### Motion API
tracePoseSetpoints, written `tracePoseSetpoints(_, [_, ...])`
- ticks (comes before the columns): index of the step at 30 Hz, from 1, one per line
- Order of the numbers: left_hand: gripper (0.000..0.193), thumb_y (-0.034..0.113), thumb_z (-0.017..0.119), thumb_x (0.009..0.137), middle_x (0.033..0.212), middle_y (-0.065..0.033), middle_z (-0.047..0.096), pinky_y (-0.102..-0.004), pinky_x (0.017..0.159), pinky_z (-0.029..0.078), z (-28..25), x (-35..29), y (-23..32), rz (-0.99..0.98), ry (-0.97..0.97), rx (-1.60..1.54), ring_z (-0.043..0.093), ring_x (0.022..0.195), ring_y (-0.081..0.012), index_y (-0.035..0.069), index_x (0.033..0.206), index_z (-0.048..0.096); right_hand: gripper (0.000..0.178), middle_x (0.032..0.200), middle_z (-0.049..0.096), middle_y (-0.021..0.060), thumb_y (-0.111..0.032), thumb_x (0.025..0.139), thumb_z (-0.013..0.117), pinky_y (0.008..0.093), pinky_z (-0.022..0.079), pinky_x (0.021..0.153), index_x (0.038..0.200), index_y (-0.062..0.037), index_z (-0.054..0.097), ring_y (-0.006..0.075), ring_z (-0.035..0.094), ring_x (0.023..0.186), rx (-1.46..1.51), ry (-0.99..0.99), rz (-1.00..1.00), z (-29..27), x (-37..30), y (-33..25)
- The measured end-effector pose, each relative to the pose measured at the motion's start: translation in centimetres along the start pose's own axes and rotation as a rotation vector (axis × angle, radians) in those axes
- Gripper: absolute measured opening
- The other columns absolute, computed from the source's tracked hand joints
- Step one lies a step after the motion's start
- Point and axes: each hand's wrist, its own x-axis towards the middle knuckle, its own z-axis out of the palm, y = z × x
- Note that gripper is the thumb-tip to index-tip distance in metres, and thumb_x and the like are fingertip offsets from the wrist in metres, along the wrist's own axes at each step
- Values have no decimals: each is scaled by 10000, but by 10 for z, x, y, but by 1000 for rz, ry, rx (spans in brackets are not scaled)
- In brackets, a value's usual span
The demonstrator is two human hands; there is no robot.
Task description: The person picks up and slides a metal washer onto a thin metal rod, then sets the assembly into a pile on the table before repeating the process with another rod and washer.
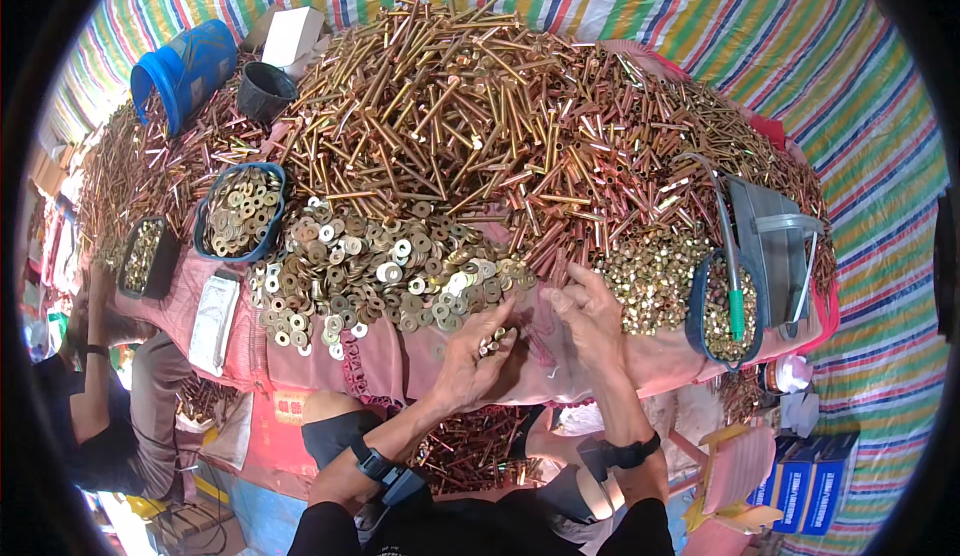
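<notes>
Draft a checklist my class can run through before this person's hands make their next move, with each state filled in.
1. Left hand holding small metal pieces: ok.
2. Right hand gripping something: cannot tell.
3. Washer pile near the left hand: ok.
4. Pile of small gold pieces beside the right hand: ok.
5. Blue tub clear of tools: not ok, a green-ended rod lies over it.
6. Blue bucket upright: not ok, tipped.
</notes>
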Motion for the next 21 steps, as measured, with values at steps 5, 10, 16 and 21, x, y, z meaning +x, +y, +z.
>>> tracePoseSetpoints(5, [546, 92, 643, 1011, 1240, -187, 716, -409, 1015, 499, -2, 1, 2, -74, -47, -61, 660, 1115, -315, 82, 1547, 537, 745, 1126, 716, 163, -79, 1000, 738, 287, 558, 879, 1599, 27, 310, 169, 686, 1016, 147, -110, -161, 32, -19, -10])
tracePoseSetpoints(10, [585, 36, 617, 956, 1285, -203, 702, -433, 1040, 481, -3, 3, 1, -36, -59, -125, 649, 1118, -344, 69, 1536, 544, 815, 1208, 694, 176, -81, 1018, 712, 297, 575, 889, 1643, 13, 196, 185, 691, 1037, 40, -175, -275, 44, -30, -14])
tracePoseSetpoints(16, [653, 31, 614, 880, 1384, -239, 660, -459, 1097, 456, -2, 0, -5, -50, -75, -99, 629, 1201, -388, 22, 1527, 533, 732, 1221, 701, 166, -109, 994, 746, 319, 584, 887, 1595, 7, 345, 188, 702, 1046, -237, -135, -395, 43, -37, -18])
tracePoseSetpoints(21, [690, 50, 607, 882, 1410, -259, 631, -454, 1159, 420, -2, 1, -12, -67, -135, -119, 595, 1291, -404, -10, 1556, 472, 528, 1189, 729, 158, -75, 942, 771, 366, 600, 854, 1433, -21, 585, 267, 743, 1006, -575, -60, -797, 45, -35, -18])
